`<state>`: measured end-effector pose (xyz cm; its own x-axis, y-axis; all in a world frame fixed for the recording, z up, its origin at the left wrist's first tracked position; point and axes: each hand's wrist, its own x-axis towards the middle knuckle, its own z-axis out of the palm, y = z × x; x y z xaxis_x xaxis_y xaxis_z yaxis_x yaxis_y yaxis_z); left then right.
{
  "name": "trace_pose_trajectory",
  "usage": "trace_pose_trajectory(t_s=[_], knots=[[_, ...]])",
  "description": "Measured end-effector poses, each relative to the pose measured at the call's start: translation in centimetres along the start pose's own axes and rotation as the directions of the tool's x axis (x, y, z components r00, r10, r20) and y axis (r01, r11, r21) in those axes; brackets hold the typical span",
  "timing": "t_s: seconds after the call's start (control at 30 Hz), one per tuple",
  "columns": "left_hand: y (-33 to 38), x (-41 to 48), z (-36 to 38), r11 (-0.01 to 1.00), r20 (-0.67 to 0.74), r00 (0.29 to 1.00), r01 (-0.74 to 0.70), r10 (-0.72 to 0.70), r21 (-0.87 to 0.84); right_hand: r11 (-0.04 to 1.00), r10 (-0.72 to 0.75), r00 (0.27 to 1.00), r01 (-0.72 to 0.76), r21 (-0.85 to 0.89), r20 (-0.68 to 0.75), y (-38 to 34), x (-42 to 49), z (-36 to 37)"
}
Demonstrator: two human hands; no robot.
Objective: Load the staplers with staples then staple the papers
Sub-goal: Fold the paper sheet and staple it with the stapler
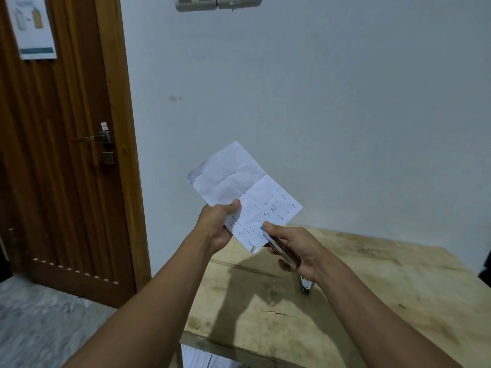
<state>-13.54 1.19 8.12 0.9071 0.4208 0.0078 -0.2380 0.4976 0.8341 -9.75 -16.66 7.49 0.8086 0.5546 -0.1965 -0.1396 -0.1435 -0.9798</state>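
**Stapler nose meets the near end of the papers**

The papers (239, 187) are up in the air in front of me, above the far left corner of the table (372, 274), not resting on it. Their long axis slants from the upper left down toward the lower right, with the written end nearest me. My left hand (220, 224) pinches them along the left long edge, thumb on top, fingers behind.

My right hand (295, 248) is wrapped round the stapler (279, 247), thumb along its top. The stapler's long axis lies almost in line with the papers' own. Its nose points up and left and overlaps the near short end, close to the lowest corner. I cannot tell whether the sheets sit between its jaws or only in front of them.

So the squeeze belongs to my right hand, which is the nearer one to that corner. I judge the left only has to hold the sheets flat and square.

A small metal thing (306, 285) lies on the table under my right wrist. It is too hidden to name.
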Motion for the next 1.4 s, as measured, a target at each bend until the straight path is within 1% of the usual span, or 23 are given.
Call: trace_pose_trajectory(t_s=[0.1,0.27,0.33,0.4,0.5,0.57,0.6,0.67,0.77,0.8,0.97,1.07,1.2,1.3,1.33,1.4], knots=[[0.1,0.0,-0.1,1.0,0.003,1.0,0.008,-0.008,0.005,1.0,-0.004,1.0,0.004,-0.03,-0.017,0.0,0.2,0.1],[0.0,0.0,-0.2,1.0,0.011,1.0,0.019,-0.019,-0.005,0.998,-0.049,0.996,0.046,-0.045,-0.07,0.1,0.6,0.3],[0.0,0.0,-0.3,1.0,0.007,1.0,0.019,-0.019,-0.014,0.997,-0.067,0.995,0.063,-0.051,-0.071,0.1,0.6,0.3],[0.0,0.1,-0.5,1.0,0.002,1.0,0.016,-0.016,-0.014,0.999,-0.045,0.999,0.045,-0.029,-0.012,0.1,0.6,0.2],[0.0,0.4,-0.9,1.0,-0.023,1.0,0.004,-0.004,-0.028,0.997,0.006,0.992,-0.014,0.07,0.123,0.5,0.5,0.2],[0.1,0.5,-1.3,0.999,-0.043,0.999,-0.002,0.0,-0.051,0.989,0.016,0.985,-0.041,0.144,0.169,1.0,0.7,0.1],[0.1,0.6,-1.5,0.998,-0.05,0.999,-0.006,0.003,-0.059,0.983,0.016,0.986,-0.046,0.178,0.168,1.3,0.9,0.1],[0.1,0.8,-2.2,0.998,-0.064,0.998,-0.011,0.007,-0.069,0.977,0.007,0.996,-0.027,0.214,0.094,1.8,1.4,0.2],[-0.2,1.1,-3.1,0.996,-0.098,0.995,-0.006,-0.003,-0.087,0.976,-0.022,0.994,0.045,0.215,-0.108,2.3,2.2,0.4],[-0.3,1.3,-3.5,0.995,-0.112,0.994,-0.006,-0.005,-0.096,0.976,-0.022,0.989,0.053,0.211,-0.144,2.4,2.5,0.7],[-1.4,2.0,-5.0,0.992,-0.151,0.988,0.016,-0.035,-0.127,0.985,0.009,0.984,0.021,0.169,-0.176,2.8,3.8,3.0],[-2.2,2.5,-6.2,0.992,-0.178,0.982,0.048,-0.069,-0.12,0.987,0.022,0.973,0.016,0.162,-0.228,3.4,5.3,4.7],[-2.8,3.5,-8.7,0.993,-0.235,0.969,0.055,-0.079,-0.106,0.988,0.088,0.958,-0.049,0.145,-0.274,4.5,7.6,6.2],[-3.0,4.1,-10.7,0.994,-0.364,0.928,0.099,-0.079,0.038,0.99,0.123,0.937,-0.091,0.112,-0.326,5.6,9.3,6.8],[-3.3,4.5,-11.5,0.983,-0.431,0.9,0.133,-0.068,0.124,0.99,0.129,0.93,-0.103,0.093,-0.345,6.0,9.9,7.1],[-3.8,5.4,-12.9,0.931,-0.532,0.847,0.208,-0.018,0.3,0.99,0.134,0.916,-0.136,0.021,-0.379,7.1,11.4,7.3]])
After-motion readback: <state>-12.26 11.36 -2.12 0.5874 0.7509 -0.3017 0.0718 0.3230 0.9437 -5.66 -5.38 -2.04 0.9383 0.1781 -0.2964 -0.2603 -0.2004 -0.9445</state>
